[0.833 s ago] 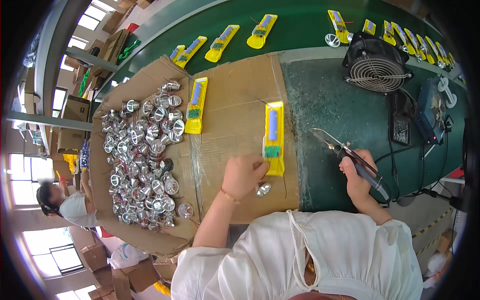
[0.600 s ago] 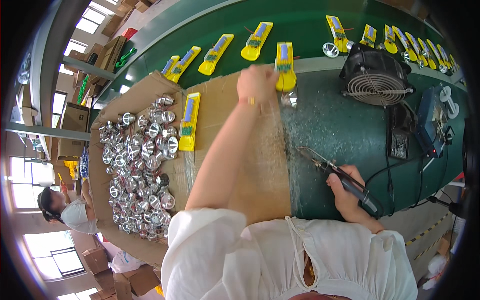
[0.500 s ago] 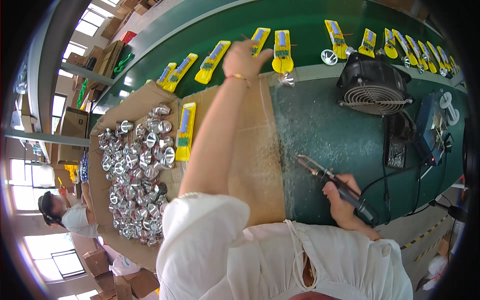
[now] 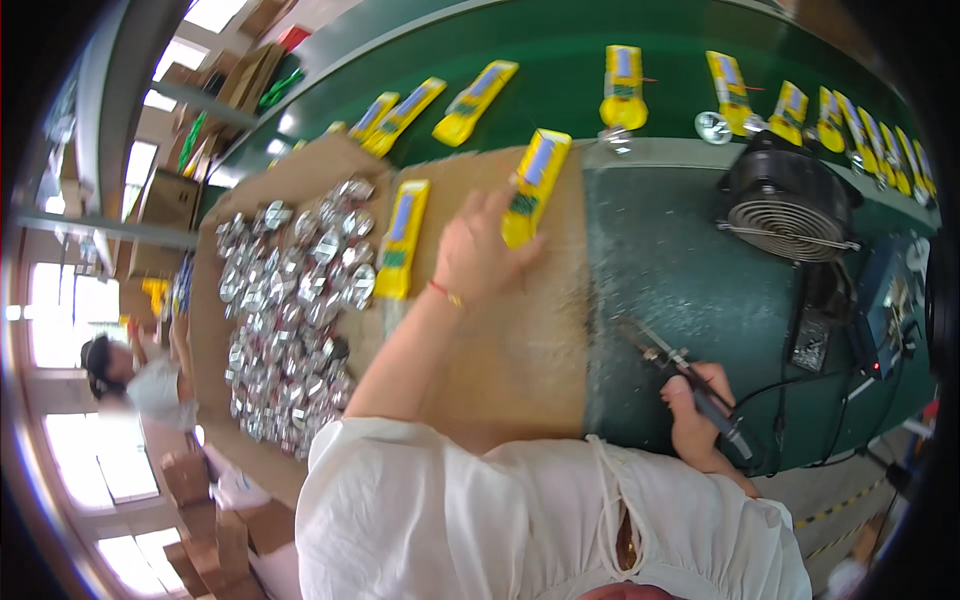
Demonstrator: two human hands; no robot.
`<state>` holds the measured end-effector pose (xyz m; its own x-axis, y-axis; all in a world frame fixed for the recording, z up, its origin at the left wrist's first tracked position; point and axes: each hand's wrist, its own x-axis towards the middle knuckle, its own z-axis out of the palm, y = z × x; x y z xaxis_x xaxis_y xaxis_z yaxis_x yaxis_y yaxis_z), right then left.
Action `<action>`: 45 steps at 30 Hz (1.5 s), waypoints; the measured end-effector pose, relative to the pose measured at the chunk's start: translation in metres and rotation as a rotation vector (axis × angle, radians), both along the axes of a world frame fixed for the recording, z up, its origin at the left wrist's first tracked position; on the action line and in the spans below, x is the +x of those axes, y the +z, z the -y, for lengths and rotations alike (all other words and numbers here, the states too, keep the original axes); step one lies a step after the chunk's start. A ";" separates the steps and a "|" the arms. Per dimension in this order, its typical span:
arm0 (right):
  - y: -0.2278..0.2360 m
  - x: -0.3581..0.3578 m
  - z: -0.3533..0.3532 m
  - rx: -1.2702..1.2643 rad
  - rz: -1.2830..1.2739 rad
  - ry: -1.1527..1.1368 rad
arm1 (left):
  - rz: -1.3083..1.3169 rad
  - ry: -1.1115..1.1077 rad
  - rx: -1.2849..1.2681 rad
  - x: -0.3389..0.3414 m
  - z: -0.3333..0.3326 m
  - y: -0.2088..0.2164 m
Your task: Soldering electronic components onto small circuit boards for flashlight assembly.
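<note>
My left hand point(image 4: 472, 248) grips the lower end of a yellow plastic torch housing point(image 4: 541, 170), thumb on one side and fingers on the other. Inside that housing are a bluish-purple battery cell and a green circuit board. It hangs over a brown cardboard sheet point(image 4: 500, 370). A second torch housing point(image 4: 403, 240) lies left of the hand, beside a heap of shiny reflector cups point(image 4: 300, 290). My right hand point(image 4: 695, 412) is closed round a soldering iron point(image 4: 727, 428), its tip pointing up and left over the green tabletop.
Along the far green ledge lie several more yellow housings point(image 4: 624, 85), some with reflectors attached. A black fan point(image 4: 790, 205) stands at the right, near a blue soldering station point(image 4: 882, 310) and its cables. A co-worker point(image 4: 150, 375) is at the far left.
My left hand has drawn a yellow housing off the far ledge, toward me onto the cardboard. My right hand keeps the soldering iron in nearly the same pose. The whole view has shifted slightly.
</note>
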<state>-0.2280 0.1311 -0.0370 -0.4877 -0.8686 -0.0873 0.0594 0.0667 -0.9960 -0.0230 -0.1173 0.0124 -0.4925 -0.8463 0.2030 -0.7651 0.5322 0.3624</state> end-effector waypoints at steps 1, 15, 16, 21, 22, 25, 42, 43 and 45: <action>0.002 0.000 0.000 0.027 -0.020 0.007 | -0.001 0.050 0.067 0.013 -0.031 0.003; -0.007 0.007 0.003 -0.049 -0.097 -0.090 | 0.202 0.805 -0.580 0.189 -0.013 0.014; -0.007 0.008 0.002 -0.062 -0.101 -0.088 | 0.227 0.819 -0.479 0.194 0.000 0.010; -0.002 0.012 0.000 -0.125 -0.130 -0.102 | 0.008 0.721 -0.536 0.204 0.009 0.011; 0.000 0.014 -0.001 -0.122 -0.134 -0.108 | -0.090 0.725 -0.518 0.207 0.003 0.018; 0.010 0.019 -0.004 -0.122 -0.125 -0.089 | -0.719 0.748 -0.512 0.202 -0.037 0.031; 0.036 0.069 0.020 -0.191 -0.268 0.255 | -0.530 0.223 0.236 0.068 -0.141 -0.018; 0.035 0.068 0.022 -0.184 -0.281 0.246 | -0.543 0.225 0.235 0.066 -0.140 -0.019; 0.033 0.068 0.024 -0.177 -0.295 0.229 | -0.565 0.229 0.240 0.063 -0.138 -0.020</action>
